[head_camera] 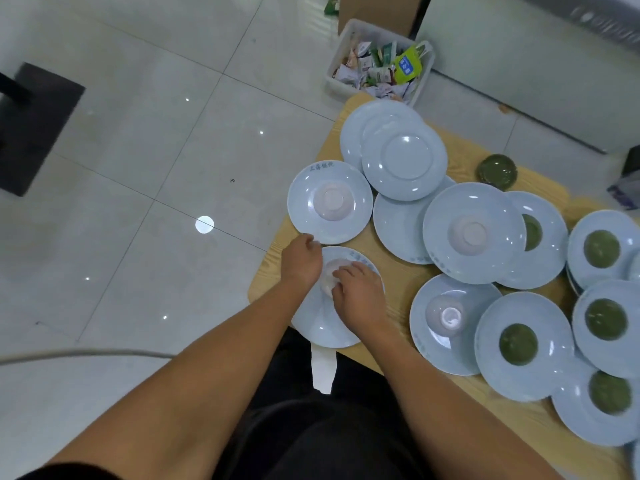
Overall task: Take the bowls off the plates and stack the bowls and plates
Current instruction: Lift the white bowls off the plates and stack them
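Observation:
Several pale blue plates cover a wooden table. The nearest plate sits at the table's front left corner with a small pinkish white bowl on it. My right hand closes over that bowl from the right. My left hand grips the plate's far left rim beside the bowl. Another plate beyond carries an upturned pink bowl. Two more pink bowls rest on plates to the right. Green bowls sit on plates at the far right.
A stack of bare plates stands at the table's far side. A lone green bowl rests on the table behind. A white bin of packets stands on the tiled floor past the table. A dark stand is far left.

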